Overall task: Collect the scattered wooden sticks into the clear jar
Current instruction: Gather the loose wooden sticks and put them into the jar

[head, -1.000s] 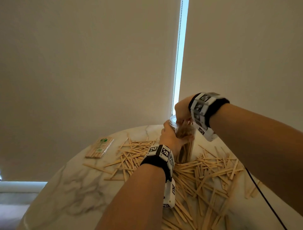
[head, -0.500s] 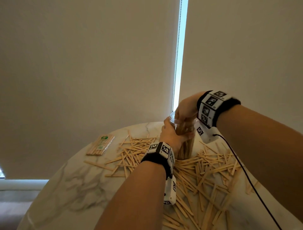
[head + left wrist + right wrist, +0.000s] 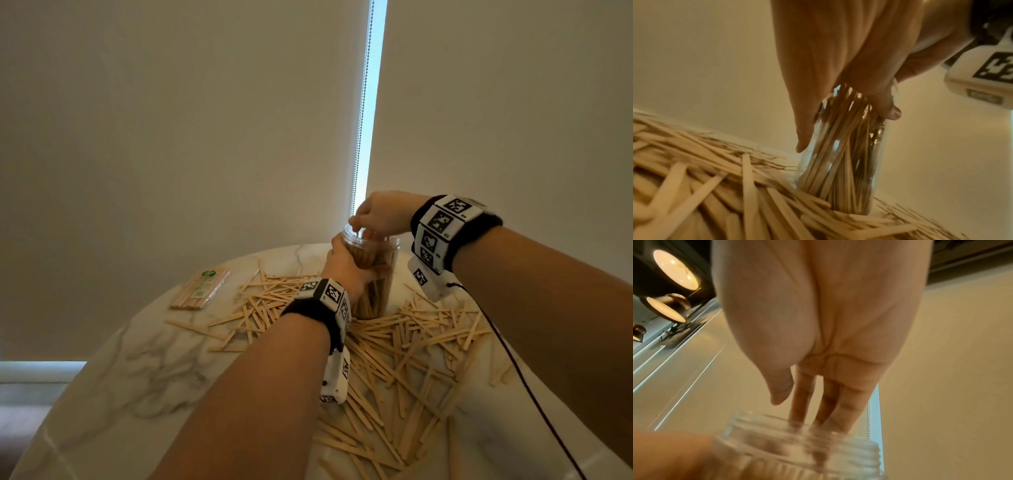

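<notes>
A clear jar [image 3: 380, 287] stands upright on the marble table [image 3: 137, 394], packed with thin wooden sticks. My left hand [image 3: 344, 270] grips its side; in the left wrist view the left hand [image 3: 844, 76] wraps thumb and fingers round the jar [image 3: 846, 170]. My right hand [image 3: 371, 219] hovers over the mouth. In the right wrist view the right hand [image 3: 801, 402] points straight fingers down into the jar's threaded rim [image 3: 801, 449], and I see no stick in it. Scattered sticks [image 3: 411, 342] lie all round the jar's base, and also fill the left wrist view as sticks [image 3: 715, 186].
A wrapped packet of sticks [image 3: 200, 289] lies at the table's far left. A black cable [image 3: 513, 359] trails from my right wrist over the sticks. Closed blinds [image 3: 171, 137] rise right behind the table. Bare marble shows at the near left.
My right wrist has swung outward to the right while the fingers stay at the jar's mouth. The left hand keeps its hold and the jar stands in the same place.
</notes>
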{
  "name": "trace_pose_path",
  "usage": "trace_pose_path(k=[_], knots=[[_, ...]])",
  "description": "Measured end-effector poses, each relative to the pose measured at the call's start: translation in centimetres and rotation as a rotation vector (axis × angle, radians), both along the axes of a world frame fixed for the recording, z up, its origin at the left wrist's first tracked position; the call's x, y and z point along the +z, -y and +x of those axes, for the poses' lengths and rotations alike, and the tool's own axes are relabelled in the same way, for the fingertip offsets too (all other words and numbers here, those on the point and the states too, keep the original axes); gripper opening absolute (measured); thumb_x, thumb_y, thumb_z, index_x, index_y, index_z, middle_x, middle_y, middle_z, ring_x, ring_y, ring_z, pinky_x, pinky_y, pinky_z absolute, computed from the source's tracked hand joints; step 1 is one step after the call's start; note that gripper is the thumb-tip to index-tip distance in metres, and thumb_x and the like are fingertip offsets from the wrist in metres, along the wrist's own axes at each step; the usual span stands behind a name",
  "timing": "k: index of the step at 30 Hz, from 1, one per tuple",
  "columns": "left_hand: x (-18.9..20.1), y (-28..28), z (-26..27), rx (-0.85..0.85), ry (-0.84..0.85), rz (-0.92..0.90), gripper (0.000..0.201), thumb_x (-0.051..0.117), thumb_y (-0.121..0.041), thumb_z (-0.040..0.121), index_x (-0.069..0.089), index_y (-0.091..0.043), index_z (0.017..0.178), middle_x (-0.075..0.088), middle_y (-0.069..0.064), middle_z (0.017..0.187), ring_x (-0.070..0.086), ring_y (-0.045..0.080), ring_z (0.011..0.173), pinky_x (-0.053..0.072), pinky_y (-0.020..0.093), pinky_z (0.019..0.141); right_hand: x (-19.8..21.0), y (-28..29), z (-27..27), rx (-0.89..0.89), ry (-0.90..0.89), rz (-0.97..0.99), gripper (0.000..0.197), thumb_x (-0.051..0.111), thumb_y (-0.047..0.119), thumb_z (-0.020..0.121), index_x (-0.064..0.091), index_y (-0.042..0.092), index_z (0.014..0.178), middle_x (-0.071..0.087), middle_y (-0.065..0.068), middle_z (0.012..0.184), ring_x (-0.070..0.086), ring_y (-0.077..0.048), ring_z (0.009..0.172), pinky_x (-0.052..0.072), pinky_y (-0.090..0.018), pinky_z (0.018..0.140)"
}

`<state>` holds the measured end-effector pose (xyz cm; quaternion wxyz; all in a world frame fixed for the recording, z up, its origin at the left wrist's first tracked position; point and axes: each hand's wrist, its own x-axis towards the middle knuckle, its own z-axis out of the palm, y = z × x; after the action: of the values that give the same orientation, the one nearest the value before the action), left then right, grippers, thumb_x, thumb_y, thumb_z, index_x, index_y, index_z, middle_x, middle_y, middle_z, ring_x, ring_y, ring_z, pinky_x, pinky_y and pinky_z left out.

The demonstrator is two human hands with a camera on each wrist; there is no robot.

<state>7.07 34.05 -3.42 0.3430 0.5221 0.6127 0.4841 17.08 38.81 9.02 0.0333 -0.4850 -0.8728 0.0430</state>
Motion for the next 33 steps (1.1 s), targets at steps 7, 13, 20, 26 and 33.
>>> trace_pose_path(k=[7,13,20,26,33], knots=[[2.4,5.1,-0.3,0.028,-0.389,-0.172,0.119,0.082,-0.056,0.072,0.016,-0.007,0.158,0.045,0.014,0.152,0.047,0.032,0.135,0.041,0.041,0.107,0.6,6.0,4.3,0.002,-0.257,0.14,0.029,0.056,0.036,0.1,0.074,0.014,0.106,0.071,-0.001,0.1,0.063,-0.017,0.091,0.043,-0.027,0.071],[1.3,13.9,0.5,-0.139,-0.614,-0.197,0.039,0.076,-0.049,0.083,0.074,-0.011,0.093,0.072,0.004,0.091,0.062,0.013,0.079,0.051,0.033,0.077,-2.8,13.3,10.4,-0.134,-0.136,-0.067,0.023,0.063,0.038,0.096,0.072,0.017,0.095,0.071,0.005,0.078,0.066,-0.01,0.071,0.046,-0.025,0.062],[-0.5,22.7,3.9,-0.279,-0.935,-0.365,0.064,0.07,-0.074,0.072,0.066,-0.014,0.096,0.069,0.002,0.092,0.063,0.017,0.087,0.051,0.034,0.077,-8.0,21.2,16.9,-0.287,0.291,-0.361,0.025,0.073,0.036,0.086,0.078,0.017,0.102,0.078,0.004,0.091,0.075,-0.011,0.086,0.059,-0.032,0.087],[-2.4,26.3,7.3,-0.088,-1.151,-0.468,0.127,0.051,-0.093,0.066,0.024,-0.005,0.153,0.025,0.019,0.159,0.033,0.038,0.142,0.036,0.046,0.112,-10.9,24.7,19.2,-0.326,0.375,-0.365,0.019,0.073,0.03,0.085,0.077,0.011,0.085,0.075,-0.001,0.079,0.062,-0.013,0.063,0.05,-0.024,0.066],[-0.7,26.6,5.9,-0.069,-1.036,-0.446,0.05,0.067,-0.042,0.091,0.055,-0.013,0.131,0.046,0.014,0.139,0.057,0.028,0.118,0.048,0.033,0.098,-10.6,25.8,16.1,-0.283,0.352,-0.217,0.013,0.063,0.016,0.092,0.071,0.006,0.095,0.065,-0.009,0.092,0.056,-0.02,0.081,0.046,-0.028,0.071]])
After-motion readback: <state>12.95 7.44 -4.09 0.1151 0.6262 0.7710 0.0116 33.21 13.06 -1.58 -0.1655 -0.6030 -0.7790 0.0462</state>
